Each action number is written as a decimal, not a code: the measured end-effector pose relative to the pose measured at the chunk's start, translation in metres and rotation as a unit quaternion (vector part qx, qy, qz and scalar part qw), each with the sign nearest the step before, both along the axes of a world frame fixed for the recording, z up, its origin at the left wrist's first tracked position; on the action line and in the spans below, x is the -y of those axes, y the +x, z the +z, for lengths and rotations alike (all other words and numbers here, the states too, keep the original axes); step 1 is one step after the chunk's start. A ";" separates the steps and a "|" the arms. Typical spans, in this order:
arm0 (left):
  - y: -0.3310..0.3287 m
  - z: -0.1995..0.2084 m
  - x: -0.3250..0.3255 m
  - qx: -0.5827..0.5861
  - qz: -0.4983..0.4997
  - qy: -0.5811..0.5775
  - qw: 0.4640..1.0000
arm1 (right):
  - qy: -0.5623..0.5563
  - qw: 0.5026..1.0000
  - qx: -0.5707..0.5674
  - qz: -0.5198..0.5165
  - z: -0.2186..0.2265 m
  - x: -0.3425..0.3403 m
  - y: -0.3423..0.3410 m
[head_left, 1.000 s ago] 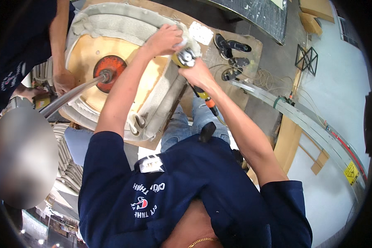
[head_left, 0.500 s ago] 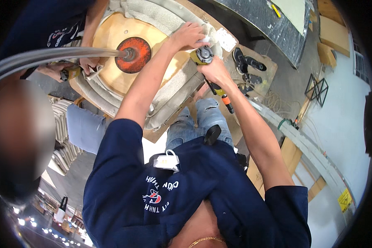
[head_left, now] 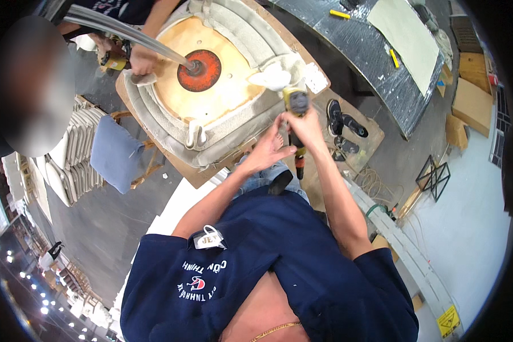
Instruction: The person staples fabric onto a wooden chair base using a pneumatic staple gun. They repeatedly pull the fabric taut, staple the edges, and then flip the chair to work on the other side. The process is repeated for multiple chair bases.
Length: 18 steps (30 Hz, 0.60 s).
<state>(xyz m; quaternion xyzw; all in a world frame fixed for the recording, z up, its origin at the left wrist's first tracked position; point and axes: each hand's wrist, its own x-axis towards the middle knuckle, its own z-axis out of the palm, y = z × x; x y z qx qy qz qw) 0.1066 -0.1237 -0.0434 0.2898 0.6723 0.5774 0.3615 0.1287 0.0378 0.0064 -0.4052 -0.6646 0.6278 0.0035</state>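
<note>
An upholstered seat (head_left: 251, 43) lies underside up on a wooden board, its grey-beige fabric folded in around a bare plywood panel (head_left: 171, 51). My right hand (head_left: 306, 128) is wrapped round a yellow-and-black staple gun (head_left: 296, 101) with an orange hose fitting, held over the seat's near right corner. Beside it, at the seat's near edge, my left hand (head_left: 268, 151) has its thumb and fingers apart and holds nothing visible. Loose white fabric (head_left: 272, 77) lies folded at the right corner, just beyond the staple gun. A fabric tab (head_left: 196, 135) stands up at the near edge.
A red disc (head_left: 199, 71) on a metal rod presses on the plywood. Across the seat, a co-worker's hand (head_left: 143, 60) touches the fabric; their other hand holds another staple gun (head_left: 114, 61). A blue-cushioned chair (head_left: 117, 154), stacked cushions (head_left: 77, 154), sandals (head_left: 345, 119) and a dark table (head_left: 353, 51) stand around.
My left hand has drawn back from the far right corner to the near edge. The staple gun has shifted slightly nearer, and the view has turned. The co-worker's head and arms have moved.
</note>
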 end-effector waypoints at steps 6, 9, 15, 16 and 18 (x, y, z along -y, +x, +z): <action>-0.006 0.022 -0.021 0.541 0.226 0.200 0.785 | 0.395 0.870 -0.160 0.248 0.066 -0.010 0.021; -0.029 0.059 -0.028 0.535 0.211 0.263 0.775 | 0.129 0.945 -0.119 0.277 0.061 -0.020 0.013; -0.080 0.060 -0.075 0.486 0.298 0.160 0.806 | 0.329 0.930 -0.083 0.145 0.036 -0.058 -0.012; -0.083 0.064 -0.089 0.506 0.351 0.148 0.774 | 0.290 0.941 -0.061 0.164 0.037 -0.072 -0.015; -0.093 0.047 -0.111 0.476 0.425 0.159 0.753 | 0.207 0.957 -0.015 0.204 0.040 -0.110 -0.020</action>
